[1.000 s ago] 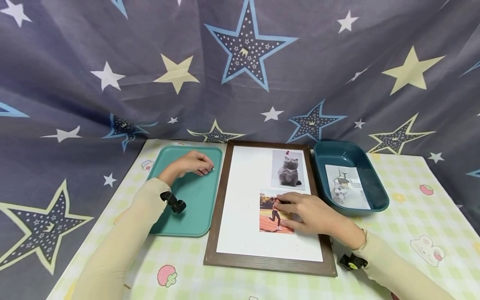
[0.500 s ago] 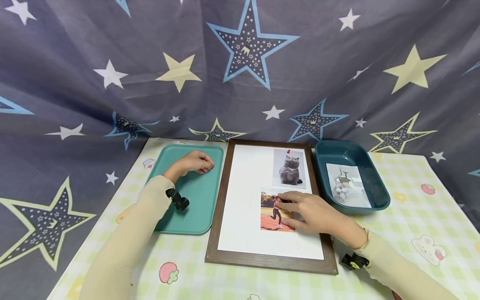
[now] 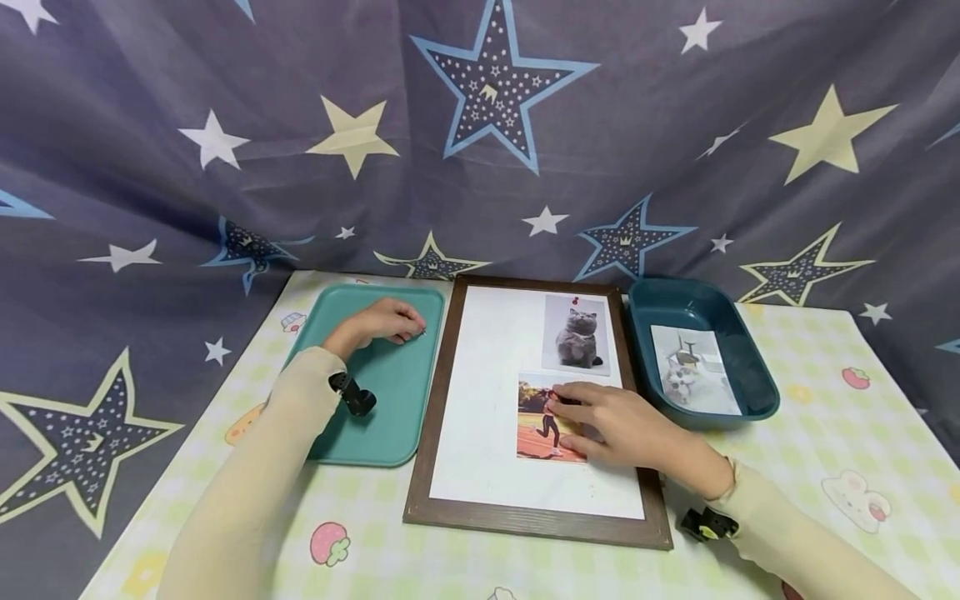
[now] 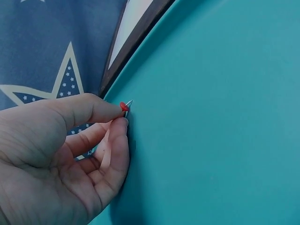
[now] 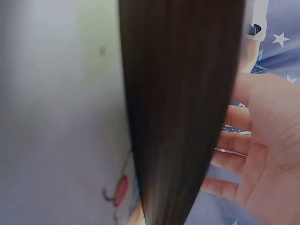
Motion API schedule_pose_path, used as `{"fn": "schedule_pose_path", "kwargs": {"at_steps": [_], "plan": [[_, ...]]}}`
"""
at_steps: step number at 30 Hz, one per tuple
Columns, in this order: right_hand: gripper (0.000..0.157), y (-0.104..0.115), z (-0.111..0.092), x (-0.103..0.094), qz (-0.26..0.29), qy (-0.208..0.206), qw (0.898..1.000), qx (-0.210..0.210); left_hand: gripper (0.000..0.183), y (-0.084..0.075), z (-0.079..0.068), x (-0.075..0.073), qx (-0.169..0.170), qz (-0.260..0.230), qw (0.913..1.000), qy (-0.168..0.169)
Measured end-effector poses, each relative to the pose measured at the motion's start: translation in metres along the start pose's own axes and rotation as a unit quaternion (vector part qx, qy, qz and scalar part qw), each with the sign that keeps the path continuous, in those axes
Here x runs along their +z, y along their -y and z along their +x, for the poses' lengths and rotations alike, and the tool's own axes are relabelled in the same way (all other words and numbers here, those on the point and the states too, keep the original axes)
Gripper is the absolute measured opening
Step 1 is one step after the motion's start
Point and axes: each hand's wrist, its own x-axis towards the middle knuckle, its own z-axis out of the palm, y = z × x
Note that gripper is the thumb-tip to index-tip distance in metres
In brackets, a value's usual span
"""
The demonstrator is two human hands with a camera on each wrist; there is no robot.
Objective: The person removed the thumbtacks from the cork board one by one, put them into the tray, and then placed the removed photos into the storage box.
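Observation:
Between thumb and fingertips my left hand [image 3: 384, 322] pinches a red push pin [image 4: 124, 107], its metal point sticking out past the fingers. This hand is over the right side of a green tray [image 3: 393, 425]. My right hand [image 3: 621, 427] rests with extended fingers on a photo of a runner [image 3: 534, 437], covering its right part. That photo lies on a white board in a brown frame [image 3: 525, 523]. Above it, a photo of a grey cat [image 3: 577, 342] has a red push pin [image 3: 575, 301] at its top. In the right wrist view, the frame's edge hides part of the fingers.
Right of the frame stands a dark teal bin [image 3: 759, 379] with another cat photo [image 3: 696, 377] inside. A checked tablecloth [image 3: 810, 417] covers the table. Behind it hangs a dark curtain [image 3: 300, 67] printed with stars.
My left forearm has shifted slightly to the right, while the pinching fingers stay over the tray. The right hand keeps its place on the runner photo. The head view wobbles a little.

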Motion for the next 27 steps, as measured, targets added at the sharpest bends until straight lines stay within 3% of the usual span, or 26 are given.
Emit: {"fn": "schedule_pose_path", "kwargs": {"at_steps": [11,20,27], "plan": [[0.049,0.0018,0.0029,-0.0039,-0.005,0.015,1.0,0.007,0.037,0.0007,0.0074,-0.0044,-0.028,0.013,0.9995,0.007],[0.047,-0.0005,0.0015,-0.0075,-0.006,0.027,1.0,-0.003,0.037,0.0013,0.0061,-0.0019,-0.025,0.023,0.9991,0.025],[0.048,-0.0014,0.0011,-0.0078,-0.003,0.047,0.999,0.015,0.038,-0.0029,0.0095,-0.0058,-0.012,0.028,0.9986,0.043]]}}
